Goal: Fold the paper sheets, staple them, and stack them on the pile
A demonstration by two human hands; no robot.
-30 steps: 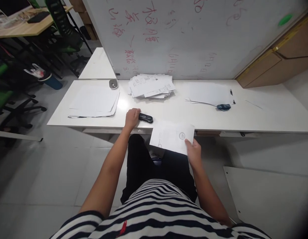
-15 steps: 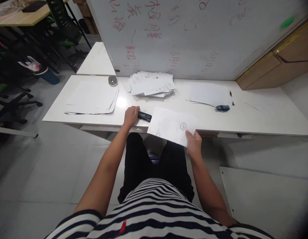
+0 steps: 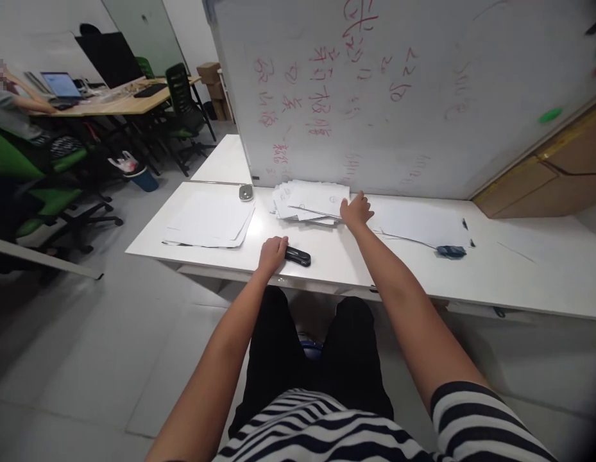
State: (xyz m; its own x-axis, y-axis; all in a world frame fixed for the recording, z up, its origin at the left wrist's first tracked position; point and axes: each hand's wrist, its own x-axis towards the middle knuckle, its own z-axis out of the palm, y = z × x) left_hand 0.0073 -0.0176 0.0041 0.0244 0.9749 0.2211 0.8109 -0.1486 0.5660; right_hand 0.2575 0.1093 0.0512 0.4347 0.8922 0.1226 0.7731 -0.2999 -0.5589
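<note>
My left hand (image 3: 272, 249) rests on the near end of a black stapler (image 3: 298, 256) that lies near the front edge of the white table (image 3: 336, 263), fingers curled over it. My right hand (image 3: 355, 210) is stretched out to the far side, its fingers on the right edge of a messy pile of printed sheets (image 3: 310, 201) by the whiteboard (image 3: 374, 96). The sheet it carried lies on top of that pile. I sit at the table in a striped shirt and black trousers.
A stack of blank paper (image 3: 208, 219) lies at the table's left, a small grey round object (image 3: 246, 192) behind it. More sheets (image 3: 417, 224) and a blue clip (image 3: 450, 251) lie right. Another person sits at a far wooden desk (image 3: 110, 102) with green chairs.
My right hand carried the printed sheet from the table's front edge to the pile at the back and laid it there. The left hand stayed on the stapler. The camera tilted up.
</note>
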